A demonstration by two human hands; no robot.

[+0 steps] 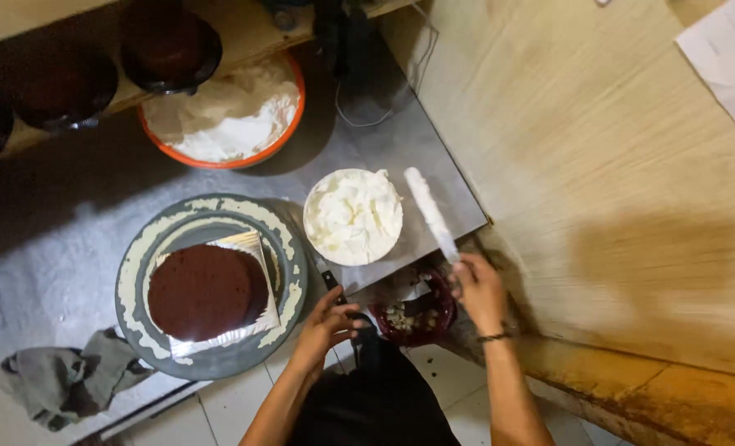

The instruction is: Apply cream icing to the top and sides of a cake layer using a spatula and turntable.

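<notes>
A: Head view, R hand (478,291)?
B: Fingers closed round a cream-smeared spatula (431,213), blade up beside the cream bowl (352,216).
A: L hand (328,324)?
B: Loosely curled, touching a dark handle, just right of the turntable (210,285) w/ brown cake (206,291) on the bench (45,239).

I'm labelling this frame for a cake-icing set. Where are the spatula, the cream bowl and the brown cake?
spatula (430,213), head view, middle of the cream-coated blade
cream bowl (311,234), head view, left rim
brown cake (206,291), head view, centre of top

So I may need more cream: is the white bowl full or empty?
Full: the white bowl is heaped with whipped cream up to its rim.
</notes>
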